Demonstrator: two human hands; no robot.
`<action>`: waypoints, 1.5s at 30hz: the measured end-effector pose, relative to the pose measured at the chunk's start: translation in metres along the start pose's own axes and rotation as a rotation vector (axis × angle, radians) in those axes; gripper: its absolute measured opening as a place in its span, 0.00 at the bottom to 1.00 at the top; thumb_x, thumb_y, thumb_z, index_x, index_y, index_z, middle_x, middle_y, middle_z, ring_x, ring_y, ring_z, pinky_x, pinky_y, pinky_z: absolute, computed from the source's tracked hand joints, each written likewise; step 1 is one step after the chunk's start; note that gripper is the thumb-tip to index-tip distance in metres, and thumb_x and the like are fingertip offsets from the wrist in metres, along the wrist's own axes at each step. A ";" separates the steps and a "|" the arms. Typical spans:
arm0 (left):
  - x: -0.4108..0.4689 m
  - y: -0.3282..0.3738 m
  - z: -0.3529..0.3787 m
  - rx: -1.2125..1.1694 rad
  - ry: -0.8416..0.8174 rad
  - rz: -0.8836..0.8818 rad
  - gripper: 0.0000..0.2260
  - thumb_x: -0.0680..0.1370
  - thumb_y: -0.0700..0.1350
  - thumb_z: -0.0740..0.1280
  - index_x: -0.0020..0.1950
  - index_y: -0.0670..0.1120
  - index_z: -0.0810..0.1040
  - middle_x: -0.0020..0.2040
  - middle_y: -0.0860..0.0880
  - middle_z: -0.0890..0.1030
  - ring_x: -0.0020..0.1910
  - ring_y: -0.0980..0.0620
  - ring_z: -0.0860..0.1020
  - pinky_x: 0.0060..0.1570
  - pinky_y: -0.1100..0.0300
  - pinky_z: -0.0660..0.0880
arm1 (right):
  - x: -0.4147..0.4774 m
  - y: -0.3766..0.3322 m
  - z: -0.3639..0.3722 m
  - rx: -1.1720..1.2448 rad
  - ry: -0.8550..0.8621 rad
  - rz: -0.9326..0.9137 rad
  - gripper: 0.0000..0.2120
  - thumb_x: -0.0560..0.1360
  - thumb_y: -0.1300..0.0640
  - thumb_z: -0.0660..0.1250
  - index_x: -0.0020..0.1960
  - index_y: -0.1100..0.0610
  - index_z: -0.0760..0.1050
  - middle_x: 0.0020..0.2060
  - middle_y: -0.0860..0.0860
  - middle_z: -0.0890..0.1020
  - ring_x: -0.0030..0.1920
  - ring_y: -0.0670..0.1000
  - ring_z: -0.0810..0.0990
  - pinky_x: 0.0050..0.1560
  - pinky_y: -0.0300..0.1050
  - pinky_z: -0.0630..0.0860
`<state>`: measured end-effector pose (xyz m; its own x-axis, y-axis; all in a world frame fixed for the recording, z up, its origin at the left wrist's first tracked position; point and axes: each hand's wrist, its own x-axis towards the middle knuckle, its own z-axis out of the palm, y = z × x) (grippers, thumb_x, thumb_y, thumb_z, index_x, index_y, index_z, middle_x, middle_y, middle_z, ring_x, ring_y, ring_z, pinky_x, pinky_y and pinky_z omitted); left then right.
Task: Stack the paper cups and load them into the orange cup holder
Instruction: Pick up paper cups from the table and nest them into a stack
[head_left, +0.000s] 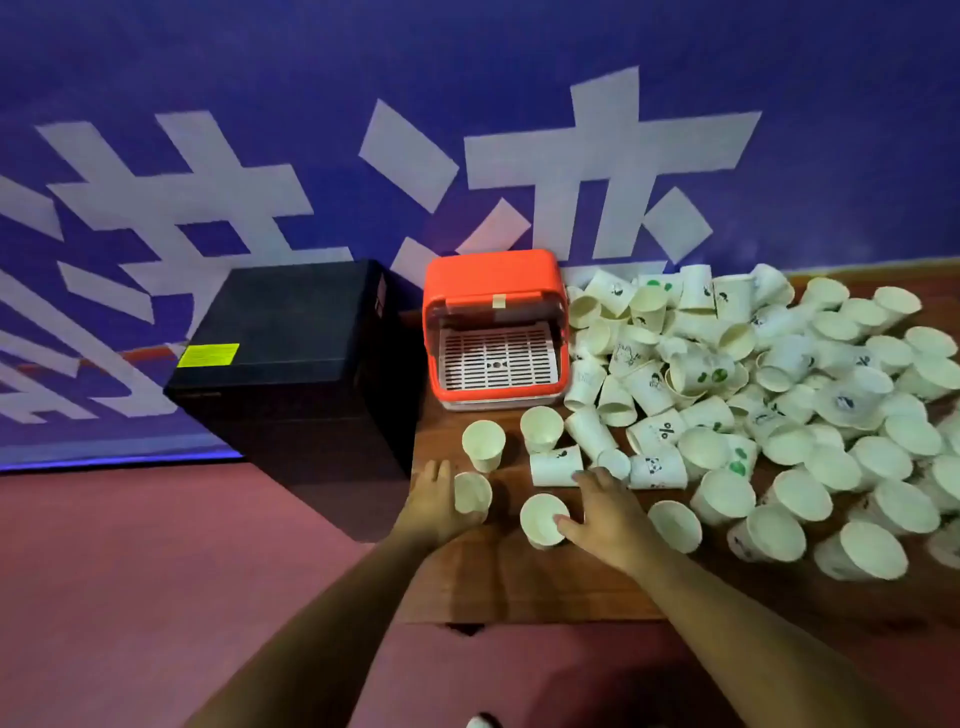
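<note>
**Where Both Hands Work, Loose Cups Can Tip or Roll**

While the left hand curls thumb and fingers round a plain white paper cup close to the left edge of the brown wooden table, the right hand lies spread and fairly flat, its thumb against the rim of a second upright white cup, gripping nothing that I can make out; a nudge from that thumb could likely tip the light cup over before it is taken. A hard squeeze by the left hand may dent its cup, and a dented cup nests badly; a slip there could send it off the table edge. Just beyond the right fingers a white printed cup on its side looks free to roll if brushed; behind it the heap of white paper cups spreads across the right of the table, and a careless reach could probably set it sliding. The orange plastic cup holder stands at the back beside a black box, open, its white slatted tray bare; a crooked stack may catch on its mouth.
</note>
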<state>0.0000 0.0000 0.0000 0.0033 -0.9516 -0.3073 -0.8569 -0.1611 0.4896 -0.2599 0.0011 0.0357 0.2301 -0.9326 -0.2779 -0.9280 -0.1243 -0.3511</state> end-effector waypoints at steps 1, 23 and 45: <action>0.008 -0.004 0.003 -0.015 -0.019 -0.008 0.38 0.66 0.62 0.76 0.68 0.45 0.65 0.66 0.47 0.66 0.64 0.46 0.70 0.62 0.47 0.74 | 0.007 -0.003 0.008 0.000 -0.024 -0.004 0.33 0.73 0.39 0.66 0.72 0.55 0.64 0.67 0.53 0.70 0.68 0.56 0.69 0.65 0.51 0.70; 0.014 -0.023 0.059 -0.305 -0.199 0.137 0.38 0.66 0.46 0.81 0.72 0.50 0.68 0.65 0.52 0.73 0.65 0.49 0.70 0.66 0.53 0.68 | 0.005 -0.027 0.025 0.114 0.120 0.157 0.37 0.70 0.42 0.72 0.73 0.54 0.64 0.69 0.51 0.69 0.70 0.53 0.67 0.67 0.50 0.65; -0.014 -0.043 0.044 -0.557 -0.403 0.058 0.17 0.80 0.37 0.66 0.69 0.45 0.74 0.62 0.52 0.80 0.61 0.57 0.78 0.57 0.72 0.72 | 0.003 -0.057 0.090 0.105 -0.008 -0.075 0.41 0.68 0.46 0.76 0.75 0.53 0.62 0.71 0.48 0.69 0.70 0.53 0.67 0.68 0.49 0.68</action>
<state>0.0143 0.0319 -0.0526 -0.3191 -0.8086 -0.4944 -0.4571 -0.3256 0.8276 -0.1796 0.0356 -0.0258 0.3008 -0.9191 -0.2546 -0.8724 -0.1573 -0.4627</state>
